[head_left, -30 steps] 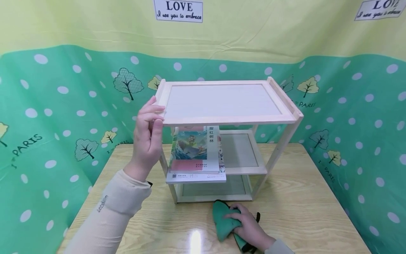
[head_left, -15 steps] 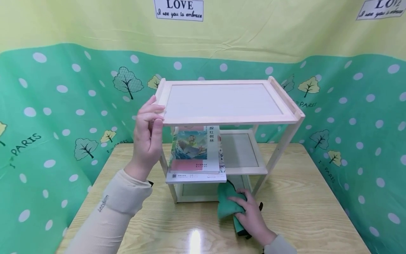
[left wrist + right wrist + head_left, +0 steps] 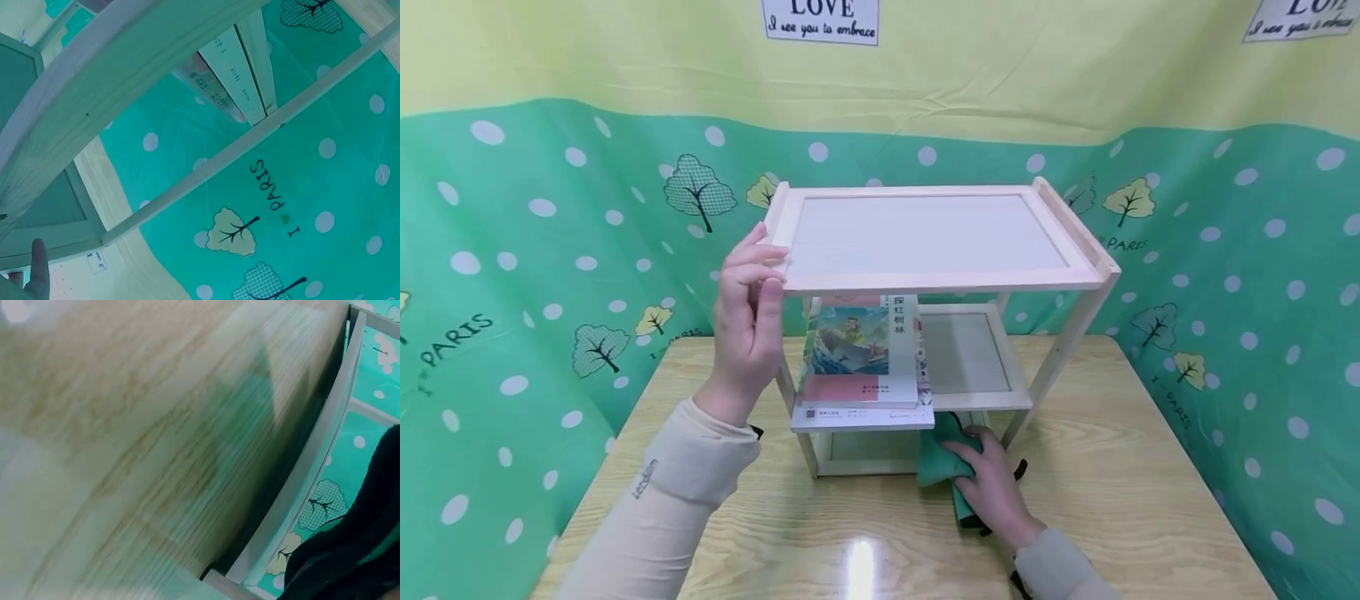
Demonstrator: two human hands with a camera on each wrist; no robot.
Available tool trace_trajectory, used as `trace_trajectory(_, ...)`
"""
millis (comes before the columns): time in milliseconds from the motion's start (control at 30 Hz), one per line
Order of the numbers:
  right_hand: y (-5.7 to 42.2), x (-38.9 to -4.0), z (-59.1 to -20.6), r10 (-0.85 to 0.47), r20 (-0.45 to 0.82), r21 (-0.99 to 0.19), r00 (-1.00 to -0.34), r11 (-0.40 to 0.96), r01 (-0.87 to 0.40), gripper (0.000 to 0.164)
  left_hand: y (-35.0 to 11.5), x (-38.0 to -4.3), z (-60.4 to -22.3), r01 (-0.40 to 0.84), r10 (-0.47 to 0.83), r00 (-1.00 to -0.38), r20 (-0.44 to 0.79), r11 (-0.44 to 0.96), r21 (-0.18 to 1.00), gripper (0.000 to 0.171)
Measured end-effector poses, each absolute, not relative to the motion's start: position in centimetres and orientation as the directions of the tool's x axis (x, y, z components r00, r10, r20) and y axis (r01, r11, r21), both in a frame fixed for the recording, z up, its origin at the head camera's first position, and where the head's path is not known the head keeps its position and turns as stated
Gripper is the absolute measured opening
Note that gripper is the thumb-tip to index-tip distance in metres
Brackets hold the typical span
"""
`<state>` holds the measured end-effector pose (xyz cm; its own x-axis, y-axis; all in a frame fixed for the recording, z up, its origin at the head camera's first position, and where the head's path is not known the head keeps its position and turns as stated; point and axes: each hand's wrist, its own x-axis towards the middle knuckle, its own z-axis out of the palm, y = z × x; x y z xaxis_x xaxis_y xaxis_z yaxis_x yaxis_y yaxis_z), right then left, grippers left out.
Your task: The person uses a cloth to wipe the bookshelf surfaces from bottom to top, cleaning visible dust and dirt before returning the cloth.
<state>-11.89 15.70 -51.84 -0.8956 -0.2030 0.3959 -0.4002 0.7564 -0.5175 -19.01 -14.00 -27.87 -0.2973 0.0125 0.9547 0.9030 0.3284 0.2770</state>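
Left hand (image 3: 747,329) grips the shelf (image 3: 925,233) by its nine-o'clock edge; right hand (image 3: 992,483) clutches cloth (image 3: 940,458) at five o'clock, by the open-fronted bottom tier (image 3: 865,452).

place: screened-off, home or studio unclear | dotted, tree-printed cloth (image 3: 880,117) behind and at both sides | wood-grain table (image 3: 775,533)

Shelf unit (image 3: 940,281): pale wood, three tiers, upright on the desk (image 3: 1150,500).
Books (image 3: 857,342): stacked left on the middle tier, lowest projecting past its front.
Left grip (image 3: 745,321): holding the top tier's left edge.
Right grip (image 3: 988,483): holding a green article (image 3: 936,465) by the bottom tier.
Backdrop (image 3: 880,108): yellow above dotted green.
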Motion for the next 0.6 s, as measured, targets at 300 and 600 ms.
trace_trajectory(300, 15.0, -12.6, -52.2, -0.246, 0.417, -0.418, -0.875, 0.803, -0.425, 0.05, -13.9, -19.0, -27.9, 0.906, -0.005, -0.287, 0.958, 0.324, 0.273, 0.041)
trace_trajectory(600, 14.1, -14.1, -52.5, -0.266, 0.388, -0.308, -0.883, 0.865, -0.396, 0.047, -13.9, -19.0, -27.9, 0.906, -0.013, -0.291, 0.957, 0.318, 0.28, 0.037)
